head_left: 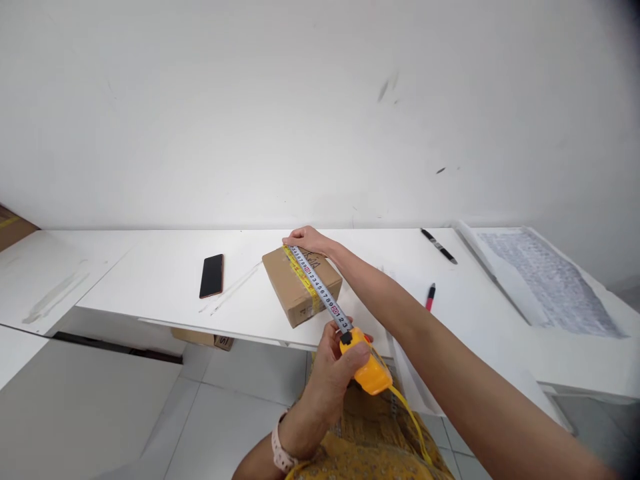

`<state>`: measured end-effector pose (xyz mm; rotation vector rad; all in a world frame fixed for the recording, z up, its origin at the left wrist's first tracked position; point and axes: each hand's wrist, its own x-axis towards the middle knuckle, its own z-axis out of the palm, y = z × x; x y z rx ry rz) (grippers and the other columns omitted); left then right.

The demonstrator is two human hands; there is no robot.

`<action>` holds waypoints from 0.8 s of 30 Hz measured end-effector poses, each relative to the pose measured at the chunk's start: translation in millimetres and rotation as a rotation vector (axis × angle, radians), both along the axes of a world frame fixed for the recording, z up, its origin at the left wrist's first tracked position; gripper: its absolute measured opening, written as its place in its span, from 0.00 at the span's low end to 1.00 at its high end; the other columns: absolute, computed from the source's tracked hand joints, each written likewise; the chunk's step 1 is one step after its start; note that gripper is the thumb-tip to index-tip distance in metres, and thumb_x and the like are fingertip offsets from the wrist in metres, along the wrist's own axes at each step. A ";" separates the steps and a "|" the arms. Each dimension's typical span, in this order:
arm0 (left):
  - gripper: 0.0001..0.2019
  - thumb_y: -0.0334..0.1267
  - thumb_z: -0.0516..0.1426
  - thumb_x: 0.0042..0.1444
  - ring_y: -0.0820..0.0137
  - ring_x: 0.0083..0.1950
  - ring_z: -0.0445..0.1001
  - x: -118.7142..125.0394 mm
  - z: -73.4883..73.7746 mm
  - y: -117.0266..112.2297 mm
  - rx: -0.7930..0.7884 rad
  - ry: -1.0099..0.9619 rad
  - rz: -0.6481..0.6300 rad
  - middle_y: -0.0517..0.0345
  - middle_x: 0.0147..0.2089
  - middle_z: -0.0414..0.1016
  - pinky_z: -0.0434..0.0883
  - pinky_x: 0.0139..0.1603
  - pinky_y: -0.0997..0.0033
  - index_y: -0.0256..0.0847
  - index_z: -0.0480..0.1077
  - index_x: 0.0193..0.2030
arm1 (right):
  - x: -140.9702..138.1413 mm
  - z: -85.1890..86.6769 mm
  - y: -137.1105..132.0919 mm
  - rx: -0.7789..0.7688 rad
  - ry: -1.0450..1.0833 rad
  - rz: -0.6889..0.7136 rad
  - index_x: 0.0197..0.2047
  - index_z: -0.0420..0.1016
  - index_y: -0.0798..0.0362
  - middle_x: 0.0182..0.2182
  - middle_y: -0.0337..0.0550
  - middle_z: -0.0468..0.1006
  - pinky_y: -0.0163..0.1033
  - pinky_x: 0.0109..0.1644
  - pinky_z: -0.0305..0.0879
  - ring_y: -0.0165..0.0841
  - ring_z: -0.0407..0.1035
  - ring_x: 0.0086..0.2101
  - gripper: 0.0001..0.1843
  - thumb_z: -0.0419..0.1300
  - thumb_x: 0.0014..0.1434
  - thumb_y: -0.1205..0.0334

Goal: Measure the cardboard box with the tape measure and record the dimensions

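A small brown cardboard box (280, 277) with yellow tape and dark handwriting on top lies on the white table. The orange tape measure (373, 373) is in my left hand (327, 377), fingers wrapped round its case just off the table's front edge. Its metal blade (323, 290) is drawn out slantwise across the top of the box. At the box's far edge, my right hand (307, 239) pinches the blade's end; the very tip is partly hidden by the fingers. A yellow strap hangs from the case.
Left of the box lies a dark phone (212, 276). To the right are a black pen (439, 246), a red and black pen (431, 297) and a written notebook (550, 280). Another carton (200, 337) shows below the table; a brown box (15, 227) stands far left.
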<state>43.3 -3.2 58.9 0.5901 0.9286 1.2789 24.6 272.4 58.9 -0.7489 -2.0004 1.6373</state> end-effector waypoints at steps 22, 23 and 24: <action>0.29 0.54 0.68 0.46 0.65 0.38 0.72 -102.9 27.1 -25.9 0.045 0.289 -0.243 0.48 0.45 0.76 0.70 0.38 0.68 0.39 0.74 0.52 | 83.8 11.8 -25.1 0.096 0.139 -0.489 0.46 0.78 0.55 0.45 0.51 0.81 0.43 0.54 0.63 0.38 0.72 0.47 0.28 0.49 0.67 0.40; 0.28 0.54 0.68 0.47 0.65 0.38 0.72 -101.5 25.8 -24.7 0.055 0.293 -0.228 0.48 0.45 0.75 0.70 0.38 0.68 0.40 0.74 0.52 | 89.0 12.9 -31.4 0.111 0.134 -0.528 0.45 0.78 0.54 0.45 0.51 0.81 0.43 0.54 0.63 0.38 0.72 0.47 0.26 0.50 0.66 0.42; 0.28 0.54 0.67 0.48 0.65 0.38 0.71 -100.3 24.8 -23.7 0.074 0.302 -0.206 0.49 0.45 0.75 0.70 0.38 0.67 0.41 0.74 0.52 | 93.5 13.7 -39.2 0.128 0.120 -0.565 0.43 0.78 0.53 0.45 0.50 0.81 0.44 0.54 0.64 0.39 0.72 0.47 0.23 0.52 0.66 0.44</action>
